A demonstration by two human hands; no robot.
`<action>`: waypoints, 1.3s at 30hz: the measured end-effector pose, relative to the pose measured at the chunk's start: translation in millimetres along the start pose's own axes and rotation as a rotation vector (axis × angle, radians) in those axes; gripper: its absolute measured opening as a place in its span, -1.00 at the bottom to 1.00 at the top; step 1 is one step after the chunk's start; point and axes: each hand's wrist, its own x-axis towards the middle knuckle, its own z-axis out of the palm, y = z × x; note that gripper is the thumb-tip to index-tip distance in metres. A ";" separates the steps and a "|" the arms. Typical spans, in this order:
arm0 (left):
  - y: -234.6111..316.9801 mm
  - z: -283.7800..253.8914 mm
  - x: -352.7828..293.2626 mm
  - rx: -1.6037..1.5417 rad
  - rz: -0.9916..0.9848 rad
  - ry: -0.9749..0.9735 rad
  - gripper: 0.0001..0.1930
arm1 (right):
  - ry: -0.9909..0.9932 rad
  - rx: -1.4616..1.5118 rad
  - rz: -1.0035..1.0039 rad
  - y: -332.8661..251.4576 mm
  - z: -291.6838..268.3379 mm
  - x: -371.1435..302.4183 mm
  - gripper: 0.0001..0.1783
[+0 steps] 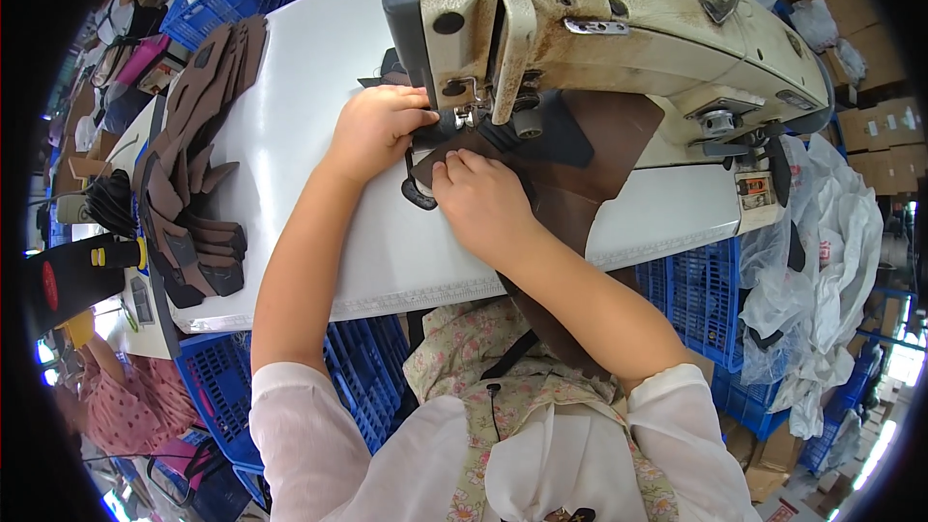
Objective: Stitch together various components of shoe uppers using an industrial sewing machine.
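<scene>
A worn cream sewing machine (619, 29) stands over the white table (319, 48). Just left of its presser foot (468, 117), my left hand (377, 133) is closed, thumb and bent fingers gripping the edge of dark material. My right hand (480, 201) lies nearer to me, its fingers bent and pressed together on the brown leather piece (623, 135). That leather runs under the machine arm and hangs over the table's front edge toward my lap. A dark blue-black panel (561, 135) lies with it. Between my hands a black curved strip (418, 195) shows on the table.
Stacked brown leather pieces (193, 164) cover the table's left end. Blue crates (696, 295) stand below the table at both sides. Clear and white plastic bags (817, 261) hang at the right. Another person's pink dotted sleeve (140, 401) shows at lower left.
</scene>
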 end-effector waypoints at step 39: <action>-6.9 1.8 14.9 -0.105 -0.024 0.006 -0.59 | -0.204 1.201 1.091 -40.1 -89.0 -275.6 -0.11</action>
